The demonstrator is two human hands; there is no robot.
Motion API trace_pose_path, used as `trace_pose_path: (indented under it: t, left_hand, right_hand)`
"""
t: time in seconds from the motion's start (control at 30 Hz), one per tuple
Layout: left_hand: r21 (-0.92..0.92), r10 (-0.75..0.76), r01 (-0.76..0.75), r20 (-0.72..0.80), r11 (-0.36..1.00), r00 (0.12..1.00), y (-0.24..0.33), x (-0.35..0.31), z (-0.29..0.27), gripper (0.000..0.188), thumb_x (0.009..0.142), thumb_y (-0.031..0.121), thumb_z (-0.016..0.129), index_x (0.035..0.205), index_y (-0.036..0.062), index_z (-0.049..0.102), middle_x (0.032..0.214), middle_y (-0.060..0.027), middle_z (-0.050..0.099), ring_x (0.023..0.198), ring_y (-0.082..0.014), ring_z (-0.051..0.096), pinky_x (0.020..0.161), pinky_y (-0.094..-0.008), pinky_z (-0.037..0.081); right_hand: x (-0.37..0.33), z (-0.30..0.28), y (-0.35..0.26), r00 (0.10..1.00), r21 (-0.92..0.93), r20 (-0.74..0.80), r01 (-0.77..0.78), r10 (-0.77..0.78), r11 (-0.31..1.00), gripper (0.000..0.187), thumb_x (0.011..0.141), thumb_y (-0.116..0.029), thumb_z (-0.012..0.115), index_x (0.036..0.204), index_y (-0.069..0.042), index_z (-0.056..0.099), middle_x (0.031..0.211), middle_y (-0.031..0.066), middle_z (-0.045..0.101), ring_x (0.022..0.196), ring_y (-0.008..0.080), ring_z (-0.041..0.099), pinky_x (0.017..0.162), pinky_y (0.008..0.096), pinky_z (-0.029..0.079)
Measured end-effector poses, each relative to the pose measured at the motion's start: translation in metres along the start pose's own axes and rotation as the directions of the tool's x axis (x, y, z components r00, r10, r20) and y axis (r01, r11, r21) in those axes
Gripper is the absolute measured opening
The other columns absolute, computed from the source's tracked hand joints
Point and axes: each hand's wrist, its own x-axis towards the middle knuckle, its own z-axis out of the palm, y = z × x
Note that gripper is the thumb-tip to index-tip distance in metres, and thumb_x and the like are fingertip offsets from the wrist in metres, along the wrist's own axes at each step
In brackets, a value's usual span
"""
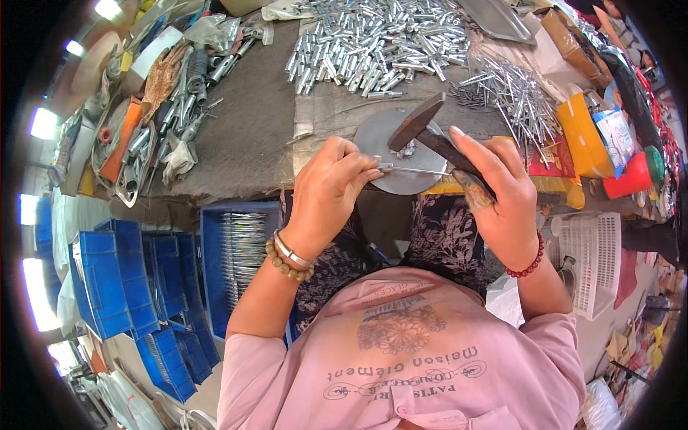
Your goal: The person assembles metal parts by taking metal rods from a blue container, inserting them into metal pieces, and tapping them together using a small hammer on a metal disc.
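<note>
My left hand (326, 190) pinches one end of a thin metal rod (419, 170), with a shiny sleeve-like end at the fingertips. The rod lies level above a round grey metal disc (373, 136) at the bench's front edge. In my right hand (505, 193) is a hammer (419, 122), gripped by its dark handle, its head over the disc. Beside my right fingers, one of which looks taped, the rod's far end shows; whether they touch it I cannot tell. Small silvery bits sit on the disc under the hammer head.
Behind the disc lies a pile of metal tubes (380, 43), with loose thin rods (516, 100) to its right. Tools, including an orange-handled one (122, 140), crowd the left. A blue bin (208, 265) of rods, stacked blue bins (111, 287) and a white basket (598, 265) stand lower.
</note>
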Motion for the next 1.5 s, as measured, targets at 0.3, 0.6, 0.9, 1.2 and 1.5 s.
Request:
trace_pose_path:
  t: [0.3, 0.6, 0.9, 1.2, 1.5]
  left_hand:
    - [-0.002, -0.029, 0.029, 0.024, 1.0, 0.999, 0.003, -0.002, -0.004, 0.022, 0.086, 0.001, 0.083, 0.107, 0.0048, 0.082, 0.097, -0.0078, 0.063, 0.086, -0.0242, 0.066, 0.075, -0.0337, 0.053]
    - [0.01, 0.017, -0.017, -0.026, 1.0, 1.0, 0.005, -0.011, -0.003, 0.033, 0.087, -0.001, 0.082, 0.119, 0.0067, 0.081, 0.101, -0.0064, 0.064, 0.089, -0.0209, 0.065, 0.075, -0.0318, 0.053]
    - [-0.657, -0.539, 0.468, 0.109, 0.591, 0.835, 0.035, -0.047, 0.023, 0.06, 0.11, 0.011, 0.062, 0.164, 0.0038, 0.039, 0.103, -0.0084, 0.076, 0.072, -0.008, 0.065, 0.061, -0.0209, 0.052]
    - [-0.781, -0.586, 0.476, 0.178, 0.405, 0.79, 0.034, -0.056, 0.024, 0.072, 0.104, 0.006, 0.068, 0.166, 0.007, 0.031, 0.107, -0.0099, 0.077, 0.074, -0.0056, 0.064, 0.061, -0.0192, 0.05]
    - [-0.772, -0.792, 0.494, -0.02, 0.4, 0.611, -0.005, -0.107, -0.031, 0.06, 0.103, 0.007, 0.071, 0.155, 0.0067, 0.041, 0.105, -0.0077, 0.075, 0.072, -0.0057, 0.058, 0.06, -0.0206, 0.046]
  right_hand:
    - [0.006, 0.013, 0.021, 0.98, -0.336, 0.138, 0.184, -0.145, 0.924, 0.047, 0.081, 0.003, 0.072, 0.125, -0.009, 0.076, 0.102, 0.0119, 0.061, 0.089, 0.0352, 0.066, 0.075, 0.0462, 0.054]
    - [-0.026, 0.027, -0.01, 0.922, 0.006, 0.326, -0.223, 0.209, 0.975, 0.031, 0.084, -0.006, 0.079, 0.113, -0.007, 0.07, 0.086, 0.0115, 0.068, 0.08, 0.0343, 0.069, 0.07, 0.0446, 0.054]
    - [-0.036, 0.037, -0.022, 0.482, 0.393, 0.749, -0.875, 0.454, 0.282, 0.023, 0.101, -0.008, 0.069, 0.124, -0.002, 0.068, 0.079, -0.0017, 0.065, 0.07, 0.0034, 0.058, 0.06, 0.0239, 0.045]
    - [-0.049, 0.056, -0.034, 0.538, 0.465, 0.756, -0.842, 0.372, 0.272, 0.026, 0.1, -0.001, 0.067, 0.126, -0.001, 0.067, 0.088, -0.0004, 0.068, 0.077, 0.0033, 0.059, 0.067, 0.0225, 0.047]
    - [-0.043, 0.041, -0.014, 0.778, 0.461, 0.386, -0.628, 0.495, 0.627, 0.036, 0.103, 0.004, 0.06, 0.138, -0.001, 0.068, 0.099, 0.0041, 0.071, 0.082, 0.0091, 0.068, 0.072, 0.024, 0.056]
